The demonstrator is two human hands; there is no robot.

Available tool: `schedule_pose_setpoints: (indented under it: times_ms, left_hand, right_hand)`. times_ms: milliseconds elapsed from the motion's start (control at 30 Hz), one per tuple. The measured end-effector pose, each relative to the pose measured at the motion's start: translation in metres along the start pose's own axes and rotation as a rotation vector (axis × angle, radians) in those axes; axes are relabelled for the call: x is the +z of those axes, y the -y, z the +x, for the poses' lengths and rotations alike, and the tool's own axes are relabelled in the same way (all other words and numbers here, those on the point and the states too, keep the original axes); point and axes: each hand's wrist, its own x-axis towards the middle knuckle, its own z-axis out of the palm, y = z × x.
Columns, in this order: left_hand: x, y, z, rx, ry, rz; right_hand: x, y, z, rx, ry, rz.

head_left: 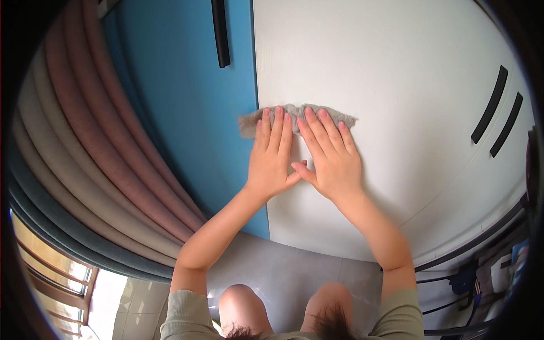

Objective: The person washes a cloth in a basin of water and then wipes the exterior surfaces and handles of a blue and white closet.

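Observation:
A grey-brown cloth (293, 110) lies flat against a wardrobe front, spread sideways under my fingertips. It spans the seam between a blue door (187, 113) and a white door (396, 68). My left hand (273, 153) presses the cloth's left half near the seam, its fingers stretched out. Beside it, my right hand (334, 153) holds down the other half on the white door, fingers also straight and slightly spread. Both thumbs point inward and meet or nearly meet below the cloth. Part of the cloth is hidden beneath the fingers.
Black handles stand on the blue door (221, 34) and the white doors (490, 105). Pink, beige and grey curtains (107, 141) hang at the left, by a barred window (62, 283). Grey floor tiles (277, 260) lie below. Dark items (476, 283) crowd a rack at the lower right.

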Motion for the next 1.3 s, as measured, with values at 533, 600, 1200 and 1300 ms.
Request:
schedule_pose_setpoints:
  times_ms: [533,600,1200,1300]
  left_hand:
    - [-0.048,-0.003,0.129,0.054,-0.146,0.065]
    - [-0.041,-0.007,0.1,0.044,-0.108,0.052]
    - [-0.062,-0.005,0.232,0.165,-0.386,0.149]
    - [-0.053,-0.029,0.24,0.202,-0.409,0.146]
  right_hand:
    - [-0.063,-0.047,0.112,-0.065,-0.211,0.009]
    - [-0.058,-0.042,0.09,-0.074,-0.16,0.015]
    - [-0.099,-0.108,0.187,-0.199,-0.452,-0.137]
    - [-0.115,-0.128,0.172,-0.172,-0.425,-0.174]
